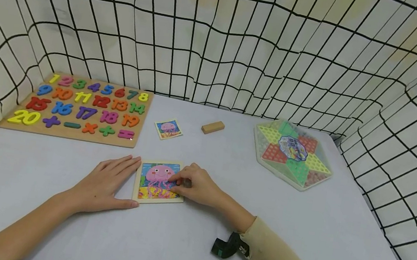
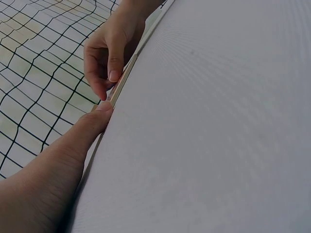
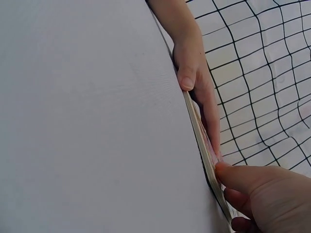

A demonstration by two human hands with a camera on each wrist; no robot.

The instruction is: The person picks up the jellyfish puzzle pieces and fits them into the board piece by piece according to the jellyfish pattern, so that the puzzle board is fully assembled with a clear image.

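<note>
A small square jigsaw puzzle (image 1: 156,202) of a pink jellyfish, framed in pale wood, lies flat on the white table. My left hand (image 1: 108,185) rests at its left side with fingers stretched out, thumb by the lower left corner. Over the right part of the picture, my right hand (image 1: 199,184) has bent fingers, the thumb and index fingertips down on the pieces. In the left wrist view these fingertips sit close above the frame edge (image 2: 122,80); I cannot tell whether they pinch a piece. The right wrist view shows the puzzle edge-on (image 3: 200,136) between both hands.
A matching jellyfish picture card (image 1: 168,129) and a wooden block (image 1: 212,127) lie behind the puzzle. At the back left is a number board (image 1: 73,133); at the right, a hexagonal star-patterned game box (image 1: 293,156). Black netting (image 1: 229,31) encloses the table.
</note>
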